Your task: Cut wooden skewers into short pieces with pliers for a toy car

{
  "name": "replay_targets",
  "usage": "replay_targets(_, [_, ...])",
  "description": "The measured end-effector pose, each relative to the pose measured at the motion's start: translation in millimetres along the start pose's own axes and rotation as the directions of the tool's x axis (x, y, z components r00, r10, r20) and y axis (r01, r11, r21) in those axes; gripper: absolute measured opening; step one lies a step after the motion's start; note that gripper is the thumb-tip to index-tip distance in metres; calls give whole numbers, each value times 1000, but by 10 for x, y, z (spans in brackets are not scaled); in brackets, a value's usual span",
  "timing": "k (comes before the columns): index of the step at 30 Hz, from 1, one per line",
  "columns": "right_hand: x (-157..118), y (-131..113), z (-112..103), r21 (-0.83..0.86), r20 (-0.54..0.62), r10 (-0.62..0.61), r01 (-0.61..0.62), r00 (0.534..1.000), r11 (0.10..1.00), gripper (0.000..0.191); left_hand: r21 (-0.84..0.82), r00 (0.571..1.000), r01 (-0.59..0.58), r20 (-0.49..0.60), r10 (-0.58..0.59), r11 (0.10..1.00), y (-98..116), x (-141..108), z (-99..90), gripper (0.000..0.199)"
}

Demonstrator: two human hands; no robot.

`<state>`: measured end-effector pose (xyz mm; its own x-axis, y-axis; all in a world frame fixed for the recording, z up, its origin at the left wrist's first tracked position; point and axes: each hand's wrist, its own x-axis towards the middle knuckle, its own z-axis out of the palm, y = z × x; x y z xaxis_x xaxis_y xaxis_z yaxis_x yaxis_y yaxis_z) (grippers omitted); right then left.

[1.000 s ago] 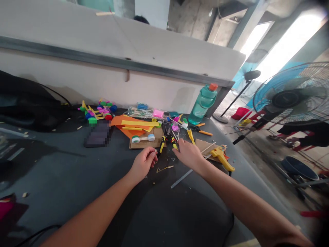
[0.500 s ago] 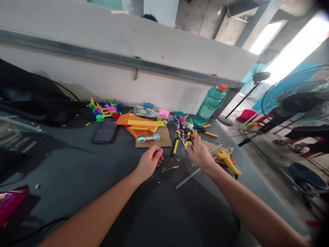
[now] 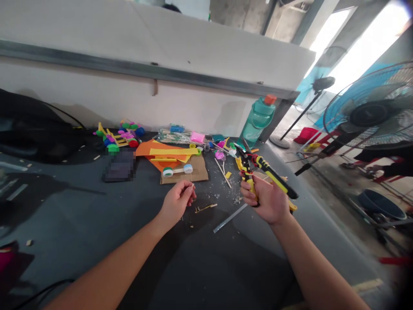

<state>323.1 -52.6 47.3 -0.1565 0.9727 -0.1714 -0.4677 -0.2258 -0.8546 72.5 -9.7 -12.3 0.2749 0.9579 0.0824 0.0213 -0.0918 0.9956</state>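
The right hand [image 3: 263, 200] clenches yellow-and-black pruning shears [image 3: 274, 176] over the right side of the dark desk [image 3: 80, 224], while the left hand [image 3: 177, 203] pinches a thin wooden sliver [image 3: 192, 186] nearer the front edge. Wood shavings [image 3: 229, 193] lie between them. Along the back edge sit a cardboard sheet [image 3: 200, 172], an orange foam sheet [image 3: 151, 150] and a teal water bottle [image 3: 258, 120]. Past the right edge, a blue pedestal fan [image 3: 368, 114] stands over the concrete floor [image 3: 322, 189].
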Motion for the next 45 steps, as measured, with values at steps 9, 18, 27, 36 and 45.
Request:
replay_targets(9, [-31, 168, 38, 160, 280, 110, -159, 954, 974, 63, -57, 999, -44, -21, 43, 997, 112, -19, -10, 16])
replay_targets(18, [-270, 346, 294, -461, 114, 118, -52, 986, 886, 50, -139, 992, -114, -77, 104, 984, 177, -70, -12, 15])
replay_targets(27, [-326, 430, 496, -989, 59, -84, 70, 995, 133, 45, -304, 989, -140, -97, 116, 942, 227, -74, 0, 9])
replay_targets(36, [-332, 506, 463, -989, 150, -172, 145, 974, -40, 48, -235, 989, -139, -86, 122, 962, 204, -61, -29, 16])
replay_targets(45, [-318, 470, 484, -988, 153, -134, 147, 979, -49, 47, -241, 989, -143, -77, 128, 960, 164, -58, -64, 17])
